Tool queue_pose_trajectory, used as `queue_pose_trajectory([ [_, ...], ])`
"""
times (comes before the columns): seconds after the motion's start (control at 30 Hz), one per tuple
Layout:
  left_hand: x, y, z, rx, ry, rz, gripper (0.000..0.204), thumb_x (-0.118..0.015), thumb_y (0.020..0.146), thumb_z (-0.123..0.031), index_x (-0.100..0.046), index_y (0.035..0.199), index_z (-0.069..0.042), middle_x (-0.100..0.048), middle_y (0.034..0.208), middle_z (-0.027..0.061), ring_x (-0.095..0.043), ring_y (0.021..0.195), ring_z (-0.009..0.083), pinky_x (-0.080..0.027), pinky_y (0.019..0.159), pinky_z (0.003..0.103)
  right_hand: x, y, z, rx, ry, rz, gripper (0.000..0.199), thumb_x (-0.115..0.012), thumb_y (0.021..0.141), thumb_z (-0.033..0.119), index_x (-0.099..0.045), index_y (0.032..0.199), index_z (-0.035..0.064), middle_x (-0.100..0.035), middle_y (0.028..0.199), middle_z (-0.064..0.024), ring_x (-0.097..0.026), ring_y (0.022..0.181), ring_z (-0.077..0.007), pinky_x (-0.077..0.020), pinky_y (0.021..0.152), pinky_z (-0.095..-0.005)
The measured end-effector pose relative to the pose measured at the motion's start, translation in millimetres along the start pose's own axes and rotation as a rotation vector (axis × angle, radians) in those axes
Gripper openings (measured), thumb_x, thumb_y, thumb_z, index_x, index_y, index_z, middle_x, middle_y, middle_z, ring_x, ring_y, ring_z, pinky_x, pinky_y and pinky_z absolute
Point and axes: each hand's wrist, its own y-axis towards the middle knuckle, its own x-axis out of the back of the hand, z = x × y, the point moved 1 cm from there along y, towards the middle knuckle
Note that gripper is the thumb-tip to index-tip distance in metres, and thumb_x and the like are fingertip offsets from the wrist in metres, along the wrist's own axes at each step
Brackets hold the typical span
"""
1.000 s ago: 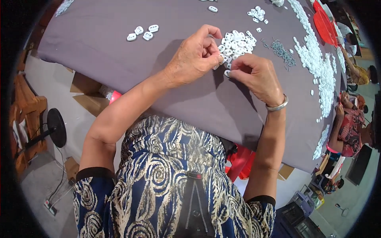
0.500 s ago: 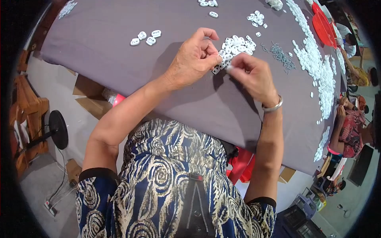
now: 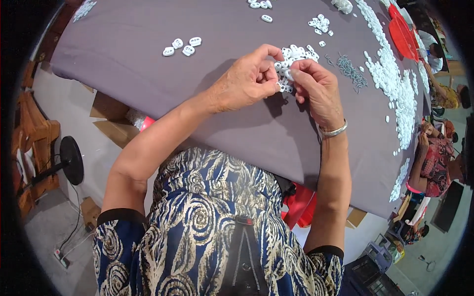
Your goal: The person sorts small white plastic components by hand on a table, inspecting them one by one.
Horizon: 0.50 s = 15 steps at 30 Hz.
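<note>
My left hand (image 3: 244, 83) is closed in a pinch at the near left edge of a pile of small white two-holed plastic pieces (image 3: 296, 52), which look like cord lock parts. What its fingertips hold, if anything, blends with the pile behind. Facing it, my right hand (image 3: 320, 91) pinches a white plastic piece (image 3: 289, 74) between thumb and forefinger. The fingertips of both hands are a short gap apart, over the pile's near edge. Small grey springs (image 3: 351, 72) lie heaped to the right of the pile.
Several assembled-looking white pieces (image 3: 188, 50) sit to the left on the grey cloth-covered table (image 3: 123, 64). A smaller white cluster (image 3: 320, 23) lies beyond the pile. Along the right edge spreads a long white heap (image 3: 395, 89), near a red basket (image 3: 402, 34). Other people sit at the far right.
My right hand has come up and turned inward, bringing its white piece close to the left fingertips. My left hand has shifted slightly nearer and to the right.
</note>
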Motion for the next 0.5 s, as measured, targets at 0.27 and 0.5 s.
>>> queue_pose_trajectory([
  [0.27, 1.4, -1.4, -2.6, 0.027, 0.074, 0.028, 0.043, -0.059, 0.086, -0.001, -0.043, 0.125, -0.003, -0.048, 0.077, -0.0027, -0.043, 0.065, 0.0028, -0.035, 0.055, 0.019, -6.0, -1.3, 3.7, 0.024, -0.062, 0.005, 0.013, -0.062, 0.090, 0.015, -0.066, 0.090, 0.0021, -0.052, 0.067, 0.0050, -0.044, 0.055, -0.0022, -0.0357, 0.049, -0.0176],
  [0.5, 2.2, 0.2, -1.3, 0.032, 0.095, 0.023, 0.042, -0.060, 0.079, -0.002, -0.044, 0.119, -0.001, -0.050, 0.069, -0.0024, -0.047, 0.062, 0.0048, -0.040, 0.056, 0.022, -6.4, -1.5, 2.7, 0.048, -0.084, 0.013, 0.013, -0.063, 0.089, 0.015, -0.067, 0.091, 0.0025, -0.052, 0.067, 0.0050, -0.045, 0.055, -0.0025, -0.0356, 0.049, -0.0177],
])
